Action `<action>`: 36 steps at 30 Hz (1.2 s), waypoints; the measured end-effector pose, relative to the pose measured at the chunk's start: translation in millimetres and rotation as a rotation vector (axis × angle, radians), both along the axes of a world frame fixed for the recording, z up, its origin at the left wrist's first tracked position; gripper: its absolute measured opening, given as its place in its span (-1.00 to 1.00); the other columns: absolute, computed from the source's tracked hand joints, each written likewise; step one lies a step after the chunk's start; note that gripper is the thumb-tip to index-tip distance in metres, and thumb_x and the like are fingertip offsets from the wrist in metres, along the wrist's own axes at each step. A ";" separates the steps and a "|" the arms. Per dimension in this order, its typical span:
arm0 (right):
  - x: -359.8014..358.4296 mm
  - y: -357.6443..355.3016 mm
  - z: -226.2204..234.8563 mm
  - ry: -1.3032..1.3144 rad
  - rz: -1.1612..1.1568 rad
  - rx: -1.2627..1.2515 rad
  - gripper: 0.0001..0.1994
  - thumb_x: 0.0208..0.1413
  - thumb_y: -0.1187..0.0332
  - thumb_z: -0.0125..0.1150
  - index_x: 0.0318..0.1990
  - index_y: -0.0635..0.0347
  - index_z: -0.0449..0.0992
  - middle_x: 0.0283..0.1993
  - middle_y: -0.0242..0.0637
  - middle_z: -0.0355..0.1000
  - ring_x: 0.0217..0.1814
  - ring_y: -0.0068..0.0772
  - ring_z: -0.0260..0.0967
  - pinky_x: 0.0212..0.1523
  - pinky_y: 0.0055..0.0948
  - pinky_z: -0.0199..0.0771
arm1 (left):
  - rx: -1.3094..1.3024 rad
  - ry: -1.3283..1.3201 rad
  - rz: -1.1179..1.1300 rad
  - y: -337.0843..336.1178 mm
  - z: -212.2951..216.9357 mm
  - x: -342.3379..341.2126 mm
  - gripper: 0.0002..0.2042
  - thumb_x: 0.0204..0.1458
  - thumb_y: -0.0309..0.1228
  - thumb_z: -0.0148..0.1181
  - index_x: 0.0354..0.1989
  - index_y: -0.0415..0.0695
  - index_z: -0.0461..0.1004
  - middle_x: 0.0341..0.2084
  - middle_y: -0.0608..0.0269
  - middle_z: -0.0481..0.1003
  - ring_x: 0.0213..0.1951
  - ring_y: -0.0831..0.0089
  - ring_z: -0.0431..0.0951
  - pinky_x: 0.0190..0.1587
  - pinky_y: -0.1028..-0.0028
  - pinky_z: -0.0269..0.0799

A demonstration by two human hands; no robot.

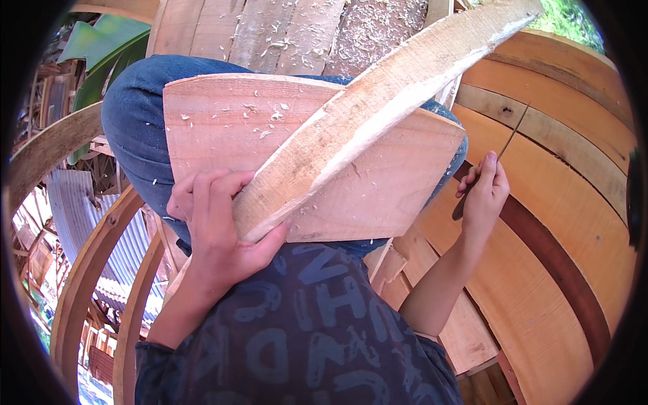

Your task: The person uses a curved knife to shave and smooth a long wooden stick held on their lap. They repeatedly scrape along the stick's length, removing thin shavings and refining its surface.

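The left hand (212,223) is in the lower middle of the frame, its grip closed around the near end of a long curved plank (378,115). The plank runs from that hand up to the upper right corner. It lies across a wide flat board (229,128) that rests on the person's knees in blue jeans (135,128) in the upper left.

One long edge of the curved plank is pale, rough and freshly cut, while its broad face is smoother. Judging from that, the edge has been shaped along much of its length but not finished, since the cut surface is uneven and splintered towards the far tip. Small shavings (270,115) lie scattered on the flat board, and more cover the planks at the top of the frame.

The right hand (482,192) is at the right middle, its grip narrow and pinched around a thin dark tool (509,138), perhaps a pencil or a slim blade. The tip points up and right against a curved plank wall (560,202). Whether it is marking or cutting the wall cannot be told.

No container shows. The nearest thing to one is the curved shell of planks on the right, and nothing can be seen inside it. Bent wooden ribs (88,270) stand in the lower left.
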State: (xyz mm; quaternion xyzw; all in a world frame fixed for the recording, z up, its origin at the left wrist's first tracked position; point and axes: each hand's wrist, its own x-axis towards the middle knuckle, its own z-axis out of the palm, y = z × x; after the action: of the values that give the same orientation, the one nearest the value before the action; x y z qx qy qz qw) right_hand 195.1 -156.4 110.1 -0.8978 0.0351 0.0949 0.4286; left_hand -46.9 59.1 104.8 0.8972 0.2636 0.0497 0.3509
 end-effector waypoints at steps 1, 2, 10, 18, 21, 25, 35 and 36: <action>-2.7 -0.4 0.0 0.029 0.017 0.009 -0.54 0.34 0.13 -0.04 -0.62 0.16 0.26 -0.72 -0.54 0.09 -0.70 -0.74 0.06 -0.70 -0.64 0.04 | -0.031 -0.003 0.013 -1.0 0.8 -0.7 -0.38 -0.42 -0.38 0.46 -0.06 -0.17 0.37 -0.20 0.13 0.33 -0.09 0.14 0.26 0.03 0.21 0.06; -5.1 -1.0 0.1 0.058 0.034 0.019 -0.53 0.35 0.13 -0.07 -0.63 0.15 0.23 -0.72 -0.54 0.06 -0.70 -0.74 0.04 -0.70 -0.63 0.03 | -0.061 -0.005 0.026 -2.1 1.6 -1.3 -0.38 -0.39 -0.40 0.46 -0.04 -0.17 0.36 -0.20 0.11 0.33 -0.08 0.11 0.27 0.03 0.20 0.08; -39.4 12.9 -3.0 0.018 0.327 -0.015 -0.44 0.35 -0.04 -0.15 -0.62 0.19 0.26 -0.71 -0.50 0.10 -0.67 -0.67 0.03 -0.66 -0.58 -0.01 | 0.060 0.041 0.007 -9.0 9.4 -7.8 -0.35 -0.36 -0.42 0.47 0.01 -0.19 0.32 -0.14 0.07 0.30 -0.02 0.11 0.24 0.07 0.20 0.05; -86.1 61.4 7.4 -0.100 0.711 -0.191 -0.48 0.11 0.03 0.26 -0.66 0.28 0.32 -0.72 -0.03 0.22 -0.70 -0.01 0.20 -0.64 -0.29 0.20 | 0.076 0.032 0.049 -10.6 3.6 -18.4 -0.32 -0.38 -0.43 0.49 0.02 -0.18 0.31 -0.13 0.07 0.28 -0.01 0.11 0.23 0.07 0.18 0.03; -90.3 63.1 5.9 -0.139 0.740 -0.278 -0.48 0.04 -0.02 0.30 -0.66 0.25 0.33 -0.72 -0.08 0.27 -0.68 0.00 0.30 -0.66 -0.25 0.23 | 0.045 0.019 0.058 -11.1 3.2 -17.2 -0.30 -0.40 -0.43 0.50 0.03 -0.16 0.31 -0.12 0.08 0.28 0.00 0.12 0.22 0.08 0.17 0.00; -82.7 64.0 5.1 -0.248 0.787 -0.443 -0.46 -0.01 -0.09 0.31 -0.66 0.22 0.34 -0.73 -0.13 0.28 -0.70 -0.04 0.30 -0.69 -0.26 0.22 | 0.114 0.044 0.044 -11.0 2.7 -17.5 -0.28 -0.43 -0.41 0.50 0.05 -0.13 0.32 -0.11 0.10 0.28 0.00 0.13 0.22 0.09 0.16 -0.03; -44.2 56.9 -3.2 -0.396 0.687 -0.625 -0.37 -0.06 -0.21 0.28 -0.70 0.22 0.28 -0.75 -0.14 0.18 -0.72 -0.08 0.16 -0.67 -0.29 0.17 | 0.126 0.059 0.021 -11.3 4.2 -9.1 -0.28 -0.42 -0.40 0.54 0.02 -0.17 0.31 -0.13 0.11 0.32 -0.05 0.15 0.24 0.04 0.19 0.01; -43.4 57.2 -3.1 -0.396 0.695 -0.613 -0.36 -0.02 -0.21 0.26 -0.68 0.25 0.27 -0.75 -0.13 0.13 -0.71 -0.10 0.08 -0.65 -0.30 0.14 | 0.126 0.065 0.023 -11.4 3.4 -9.1 -0.28 -0.41 -0.40 0.54 0.02 -0.17 0.31 -0.13 0.11 0.32 -0.05 0.15 0.24 0.04 0.19 0.01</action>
State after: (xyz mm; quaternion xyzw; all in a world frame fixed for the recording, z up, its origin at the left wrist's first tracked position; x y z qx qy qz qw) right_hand 151.7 -99.2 106.9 -0.9417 -0.3219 0.0451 0.0867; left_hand -56.0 47.7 108.1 0.9156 0.2815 0.0408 0.2844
